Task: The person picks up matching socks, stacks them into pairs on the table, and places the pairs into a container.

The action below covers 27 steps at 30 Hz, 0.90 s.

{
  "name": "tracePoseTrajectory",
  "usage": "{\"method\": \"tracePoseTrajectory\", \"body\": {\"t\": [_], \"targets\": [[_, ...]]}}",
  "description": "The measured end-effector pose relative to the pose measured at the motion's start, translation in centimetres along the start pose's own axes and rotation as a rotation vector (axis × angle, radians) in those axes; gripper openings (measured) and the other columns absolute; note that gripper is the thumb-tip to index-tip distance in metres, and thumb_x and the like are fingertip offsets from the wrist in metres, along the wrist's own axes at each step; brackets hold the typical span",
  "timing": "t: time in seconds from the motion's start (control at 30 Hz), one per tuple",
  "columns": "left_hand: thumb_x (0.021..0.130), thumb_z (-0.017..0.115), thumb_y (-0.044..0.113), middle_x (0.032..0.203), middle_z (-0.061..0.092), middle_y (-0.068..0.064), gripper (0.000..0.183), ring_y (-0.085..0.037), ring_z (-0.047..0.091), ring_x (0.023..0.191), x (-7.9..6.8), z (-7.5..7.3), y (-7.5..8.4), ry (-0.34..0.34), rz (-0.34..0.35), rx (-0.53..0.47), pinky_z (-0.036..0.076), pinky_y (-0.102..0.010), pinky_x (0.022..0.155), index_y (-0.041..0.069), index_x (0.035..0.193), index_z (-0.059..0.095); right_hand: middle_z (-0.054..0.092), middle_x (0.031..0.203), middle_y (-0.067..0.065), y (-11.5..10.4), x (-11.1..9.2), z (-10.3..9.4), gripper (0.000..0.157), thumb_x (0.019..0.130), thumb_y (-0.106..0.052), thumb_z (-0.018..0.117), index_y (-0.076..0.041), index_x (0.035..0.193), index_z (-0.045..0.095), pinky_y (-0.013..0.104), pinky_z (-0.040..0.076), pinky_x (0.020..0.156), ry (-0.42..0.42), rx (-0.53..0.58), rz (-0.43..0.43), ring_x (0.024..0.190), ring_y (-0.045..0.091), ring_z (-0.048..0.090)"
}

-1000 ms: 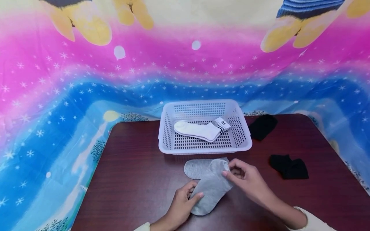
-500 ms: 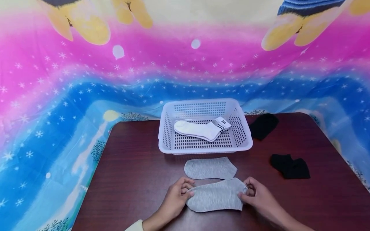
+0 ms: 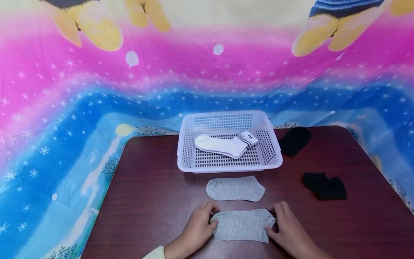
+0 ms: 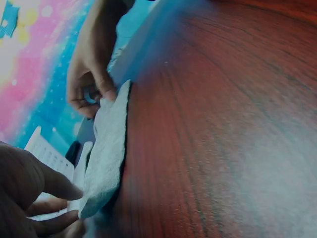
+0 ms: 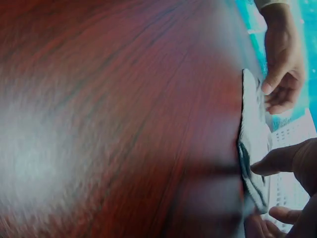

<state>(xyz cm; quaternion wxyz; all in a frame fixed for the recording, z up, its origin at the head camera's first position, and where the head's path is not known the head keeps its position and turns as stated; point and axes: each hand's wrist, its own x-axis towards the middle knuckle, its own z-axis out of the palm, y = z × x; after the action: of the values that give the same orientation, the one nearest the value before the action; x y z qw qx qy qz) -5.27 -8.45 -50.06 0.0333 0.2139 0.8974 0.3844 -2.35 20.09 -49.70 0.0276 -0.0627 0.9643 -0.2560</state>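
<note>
A grey ankle sock [image 3: 242, 225] lies spread out on the table, its toe to the left and its cuff to the right. My left hand [image 3: 198, 225] is at the toe end, thumb and fingers spread on either side of it. At the cuff, the thumb of my right hand [image 3: 286, 226] touches the fabric while its fingers stay apart from the thumb. In the right wrist view, the sock's cuff [image 5: 252, 186] gapes a little beside that thumb. A matching grey sock [image 3: 235, 189] lies flat just beyond, parallel to the first.
A white perforated plastic basket [image 3: 229, 169] stands behind the grey socks, holding a pair of white socks [image 3: 223, 145] with black stripes. To its right lie a black sock [image 3: 295, 141] and another crumpled black sock [image 3: 325, 187]. A colourful printed cloth [image 3: 207, 82] surrounds the brown table [image 3: 145, 194].
The held grey sock was turned from slanting over the other one to lying level in front of it, then lowered toward me. Both hands' thumbs and fingers have spread wider apart.
</note>
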Motion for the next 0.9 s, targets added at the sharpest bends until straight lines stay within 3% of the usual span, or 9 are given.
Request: {"method": "tracePoseTrajectory", "body": {"t": [0.07,0.17,0.23,0.3,0.4,0.5,0.63,0.9], "targets": [[0.081,0.071,0.006,0.098,0.059,0.007,0.024,-0.006,0.053,0.091,-0.1,0.0,0.3,0.04,0.151,0.175,0.047,-0.023,0.079,0.015,0.101,0.061,0.049,0.106,0.003,-0.1,-0.1,0.0,0.048,0.069,-0.024,0.082,-0.012,0.108,0.058,0.032,0.047,0.079,0.07,-0.121,-0.1,0.095,0.014,0.049],[0.083,0.069,0.014,0.109,0.06,0.004,0.029,-0.011,0.054,0.104,-0.4,0.2,0.7,0.068,0.399,0.397,0.045,-0.027,0.089,0.014,0.111,0.061,0.055,0.123,0.008,-0.2,-0.2,0.3,0.058,0.07,-0.029,0.082,-0.008,0.12,0.06,0.03,0.038,0.102,0.135,-0.199,-0.342,0.112,0.024,0.05],[0.087,0.066,0.022,0.125,0.058,-0.002,0.041,-0.017,0.053,0.12,-0.7,0.5,0.8,0.018,0.525,0.513,0.044,-0.029,0.098,0.01,0.125,0.058,0.054,0.135,0.009,-0.2,-0.3,0.8,0.066,0.074,-0.034,0.079,-0.008,0.131,0.057,0.023,0.023,0.113,0.133,-0.241,-0.539,0.122,0.025,0.049],[0.093,0.059,0.033,0.144,0.047,-0.009,0.056,-0.023,0.041,0.137,-1.0,0.8,0.9,-0.098,0.607,0.595,0.039,-0.033,0.108,0.006,0.14,0.046,0.047,0.145,0.012,-0.1,-0.5,1.5,0.072,0.082,-0.042,0.072,-0.008,0.141,0.048,0.017,0.003,0.117,0.098,-0.294,-0.705,0.134,0.025,0.041],[0.1,0.043,0.046,0.158,0.024,-0.013,0.068,-0.025,0.022,0.147,-1.6,1.1,0.4,-0.288,0.66,0.67,0.032,-0.035,0.114,0.006,0.151,0.026,0.04,0.149,0.017,0.6,-0.9,2.5,0.075,0.089,-0.054,0.057,-0.007,0.145,0.041,0.023,-0.003,0.119,0.067,-0.369,-0.842,0.142,0.028,0.03],[0.101,0.029,0.053,0.161,0.014,-0.013,0.07,-0.025,0.016,0.148,-2.1,1.2,-0.4,-0.378,0.677,0.756,0.028,-0.036,0.116,0.009,0.154,0.018,0.04,0.148,0.019,1.5,-1.1,3.1,0.078,0.091,-0.062,0.046,-0.005,0.144,0.042,0.025,-0.002,0.12,0.089,-0.409,-0.886,0.141,0.029,0.031],[0.099,0.02,0.06,0.162,0.012,-0.01,0.074,-0.023,0.015,0.149,-2.5,1.2,-1.4,-0.363,0.677,0.865,0.024,-0.035,0.117,0.012,0.155,0.014,0.041,0.148,0.018,2.5,-1.2,3.2,0.079,0.092,-0.063,0.044,-0.002,0.142,0.044,0.025,0.002,0.12,0.104,-0.393,-0.886,0.137,0.029,0.037],[0.097,0.023,0.063,0.162,0.013,-0.009,0.079,-0.021,0.017,0.148,-2.9,0.6,-2.7,-0.327,0.641,0.801,0.025,-0.035,0.116,0.008,0.154,0.016,0.038,0.15,0.021,3.9,-1.5,2.1,0.083,0.091,-0.063,0.047,0.003,0.142,0.041,0.028,0.002,0.121,0.081,-0.391,-0.876,0.138,0.032,0.035]]}}
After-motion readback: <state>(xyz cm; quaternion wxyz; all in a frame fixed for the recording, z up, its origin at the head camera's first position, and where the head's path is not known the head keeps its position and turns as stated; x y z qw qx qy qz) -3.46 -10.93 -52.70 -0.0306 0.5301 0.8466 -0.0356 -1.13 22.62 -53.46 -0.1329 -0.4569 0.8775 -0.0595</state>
